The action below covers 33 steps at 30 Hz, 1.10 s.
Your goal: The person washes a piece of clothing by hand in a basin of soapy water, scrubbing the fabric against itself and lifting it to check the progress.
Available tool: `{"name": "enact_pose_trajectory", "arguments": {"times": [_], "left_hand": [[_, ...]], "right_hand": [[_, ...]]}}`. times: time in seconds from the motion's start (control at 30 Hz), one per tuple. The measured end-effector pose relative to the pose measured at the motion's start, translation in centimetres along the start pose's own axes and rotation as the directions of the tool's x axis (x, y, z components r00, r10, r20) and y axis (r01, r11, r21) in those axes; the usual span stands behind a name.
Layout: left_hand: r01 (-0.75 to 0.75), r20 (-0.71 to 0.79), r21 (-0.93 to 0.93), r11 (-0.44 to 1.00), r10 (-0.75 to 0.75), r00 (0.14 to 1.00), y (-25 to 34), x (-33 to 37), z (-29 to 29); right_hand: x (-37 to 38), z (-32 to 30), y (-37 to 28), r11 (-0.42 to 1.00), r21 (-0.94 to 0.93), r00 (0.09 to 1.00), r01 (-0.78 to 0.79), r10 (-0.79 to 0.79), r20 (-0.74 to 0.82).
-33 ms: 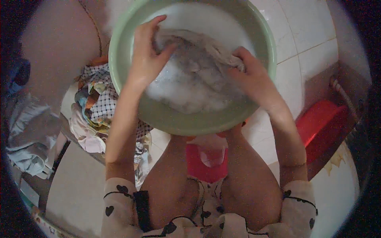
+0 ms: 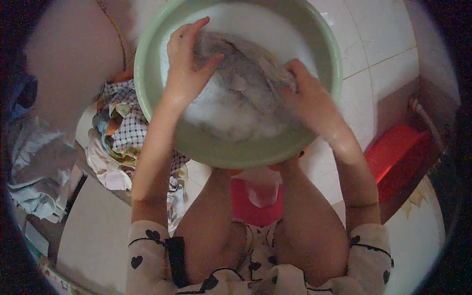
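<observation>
A wet, greyish cloth (image 2: 246, 73) lies bunched in cloudy, sudsy water in a large green basin (image 2: 231, 156). My right hand (image 2: 312, 98) is closed on the cloth's right edge, thumb and fingers pinching a fold. At the cloth's left end is my left hand (image 2: 187, 69), open, with its thumb stretched towards the fabric and its fingers raised apart. Part of the cloth sits between that thumb and the fingers. Foam and murky water hide the lower part of the cloth.
A heap of mixed clothes (image 2: 125, 132), some checked, lies left of the basin. More pale fabric (image 2: 39, 172) is at the far left. On the right stands a red plastic container (image 2: 398, 152) near the wall. White tiles (image 2: 388, 39) cover the floor.
My right hand has shifted slightly left with the cloth's edge, and my left hand slightly right. The cloth between them has moved and bunched a little differently.
</observation>
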<state>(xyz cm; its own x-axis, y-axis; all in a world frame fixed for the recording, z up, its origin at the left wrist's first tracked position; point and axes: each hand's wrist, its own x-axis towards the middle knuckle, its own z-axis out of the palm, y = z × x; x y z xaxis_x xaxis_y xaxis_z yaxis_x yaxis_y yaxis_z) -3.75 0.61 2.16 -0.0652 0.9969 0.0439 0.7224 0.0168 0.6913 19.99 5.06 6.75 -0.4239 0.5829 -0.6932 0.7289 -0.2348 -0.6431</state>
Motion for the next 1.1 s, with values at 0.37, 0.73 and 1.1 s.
{"name": "enact_pose_trajectory", "arguments": {"times": [0.37,0.73,1.1], "left_hand": [[-0.153,0.366,0.358,0.921,0.012,0.931,-3.5,-4.5,8.5],[0.417,0.030,-0.627,0.658,-0.515,0.857,-0.6,-1.2,8.1],[0.479,0.095,-0.362,0.800,-0.479,0.872,0.9,0.1,5.9]], "right_hand": [[1.1,3.4,-0.3,0.942,-0.298,0.966,0.153,-0.079,0.247],[9.7,5.9,-1.3,0.357,0.910,0.969,-0.212,-0.044,0.243],[7.0,7.0,-1.5,0.143,0.956,0.954,-0.258,0.196,0.228]]}}
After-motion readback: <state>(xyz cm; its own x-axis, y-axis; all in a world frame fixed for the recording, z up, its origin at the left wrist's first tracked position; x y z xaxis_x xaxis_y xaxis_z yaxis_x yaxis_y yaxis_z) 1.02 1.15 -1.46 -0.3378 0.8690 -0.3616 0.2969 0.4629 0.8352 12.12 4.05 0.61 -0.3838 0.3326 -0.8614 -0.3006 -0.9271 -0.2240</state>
